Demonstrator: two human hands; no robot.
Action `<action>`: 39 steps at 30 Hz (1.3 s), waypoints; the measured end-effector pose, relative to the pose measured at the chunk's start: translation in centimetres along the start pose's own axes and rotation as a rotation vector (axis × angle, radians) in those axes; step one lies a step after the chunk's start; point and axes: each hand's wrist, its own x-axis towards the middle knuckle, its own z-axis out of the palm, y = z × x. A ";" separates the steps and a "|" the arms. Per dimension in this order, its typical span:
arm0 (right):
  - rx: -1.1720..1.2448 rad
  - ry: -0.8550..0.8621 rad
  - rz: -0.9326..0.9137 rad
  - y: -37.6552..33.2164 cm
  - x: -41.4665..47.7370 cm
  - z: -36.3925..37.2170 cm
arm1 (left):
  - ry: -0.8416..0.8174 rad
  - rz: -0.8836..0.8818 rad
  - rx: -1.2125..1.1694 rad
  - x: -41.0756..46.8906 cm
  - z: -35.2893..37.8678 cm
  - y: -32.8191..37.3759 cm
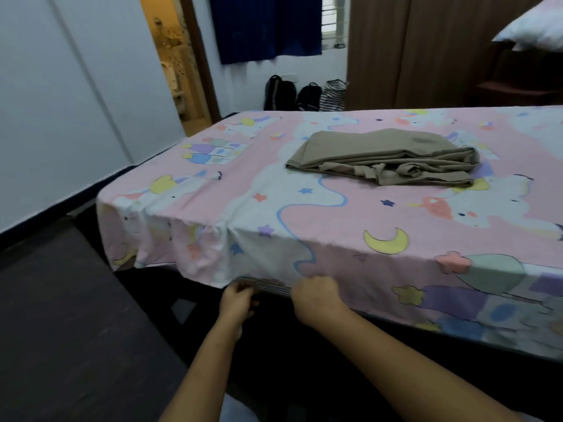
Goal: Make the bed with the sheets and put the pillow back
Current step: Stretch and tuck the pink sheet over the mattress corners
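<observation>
A pink cartoon-print sheet (304, 208) covers the mattress and hangs over its near side. A striped strip of mattress edge (268, 284) shows under the hem. My right hand (316, 300) grips the hanging hem of the sheet at the near side. My left hand (237, 301) is just left of it, fingers curled at the lower edge of the sheet; whether it holds cloth is unclear. A folded tan sheet (387, 156) lies on top of the bed. A white pillow (536, 28) rests on a dark chair at the far right.
A dark bench or low surface (61, 330) stands at the near left. Beyond the bed, several bags (304, 94) sit against the wall under a blue curtain (265, 25). An open doorway (176, 62) is at the back left, a brown wardrobe (411, 50) at the back right.
</observation>
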 end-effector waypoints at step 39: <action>0.125 0.611 -0.104 -15.2 18.6 -11.0 | 0.386 -0.113 -0.688 23.1 -23.5 4.3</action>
